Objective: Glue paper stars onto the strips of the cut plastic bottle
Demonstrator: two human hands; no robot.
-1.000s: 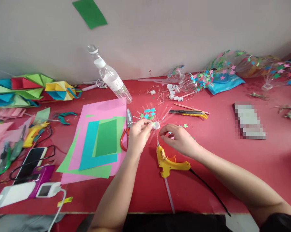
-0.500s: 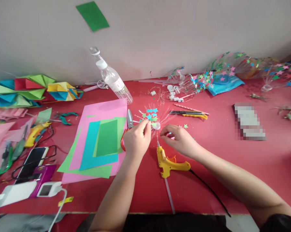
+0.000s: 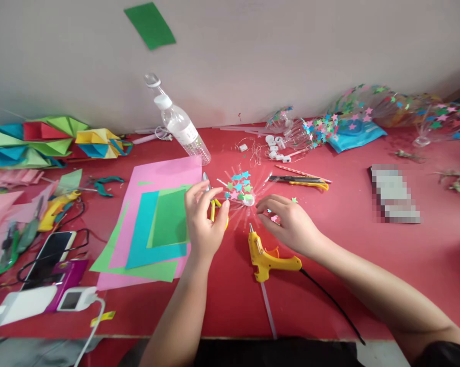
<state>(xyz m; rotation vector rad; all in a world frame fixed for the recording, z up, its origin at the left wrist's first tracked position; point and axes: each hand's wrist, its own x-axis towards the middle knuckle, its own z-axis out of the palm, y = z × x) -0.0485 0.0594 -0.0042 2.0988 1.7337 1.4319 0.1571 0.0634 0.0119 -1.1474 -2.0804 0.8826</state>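
A clear plastic bottle piece point(image 3: 248, 200) with fanned-out thin strips lies on the red table, pink, green and blue paper stars point(image 3: 237, 187) on its left strips. My left hand point(image 3: 206, 219) is just left of it, fingers apart and nothing in them. Partly hidden behind that hand are scissors with a yellow inner handle point(image 3: 213, 208). On the other side, my right hand point(image 3: 287, 221) has loosely curled fingers, with a gap between thumb and index finger and a few loose stars point(image 3: 274, 218) near them. A yellow glue gun point(image 3: 270, 260) lies below, its nozzle towards the bottle piece.
Coloured paper sheets point(image 3: 171, 216) lie left, below a leaning plastic bottle point(image 3: 186, 132). A yellow utility knife point(image 3: 302, 181) and small white light units point(image 3: 276, 148) sit behind the hands. Star-covered pieces point(image 3: 322, 130) stand back right; a black cord point(image 3: 333, 303) trails from the glue gun.
My left hand has let go of the starred strips, moved left and spread its fingers. A pink star now shows among the stars there. My right hand has barely moved.
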